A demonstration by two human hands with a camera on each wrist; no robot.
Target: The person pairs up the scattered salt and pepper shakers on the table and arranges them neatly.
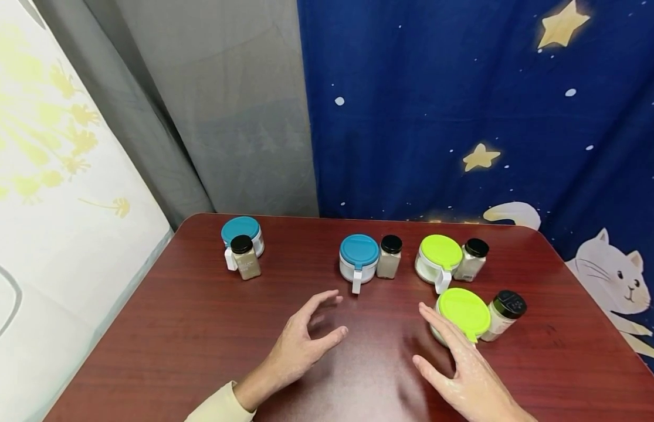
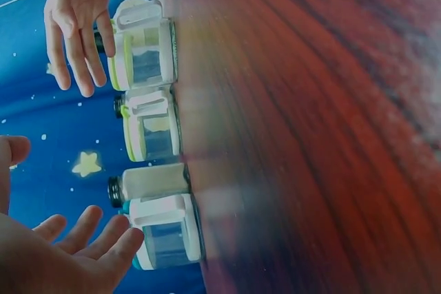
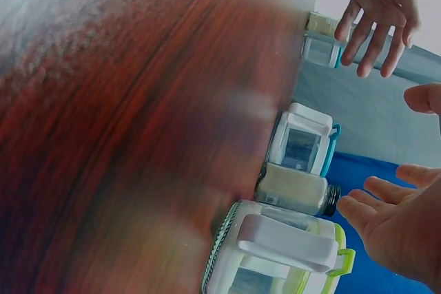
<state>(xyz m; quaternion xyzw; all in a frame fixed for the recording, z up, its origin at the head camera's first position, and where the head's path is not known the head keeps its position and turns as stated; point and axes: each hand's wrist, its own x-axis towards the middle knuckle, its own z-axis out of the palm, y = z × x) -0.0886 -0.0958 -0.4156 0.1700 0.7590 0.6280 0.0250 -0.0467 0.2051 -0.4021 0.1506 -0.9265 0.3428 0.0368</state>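
Observation:
Both hands hover above the table with fingers spread and nothing in them. My left hand (image 1: 300, 346) is nearest the middle blue-lidded jar (image 1: 359, 252), short of touching it. Beside that jar stands a black-capped shaker bottle (image 1: 389, 258). My right hand (image 1: 469, 375) is at the near green-lidded jar (image 1: 464, 313), its fingers overlapping the jar in the head view; whether they touch cannot be told there. A black-capped bottle (image 1: 503, 316) stands right of this jar. Behind are another green-lidded jar (image 1: 440, 252) and its black-capped bottle (image 1: 471, 261).
At the far left, a second blue-lidded jar (image 1: 241, 228) stands partly behind a black-capped bottle (image 1: 246, 258). The brown wooden table (image 1: 163, 351) ends at grey (image 1: 242, 117) and blue star-patterned curtains (image 1: 411, 146). A white patterned cloth (image 1: 52, 246) hangs on the left.

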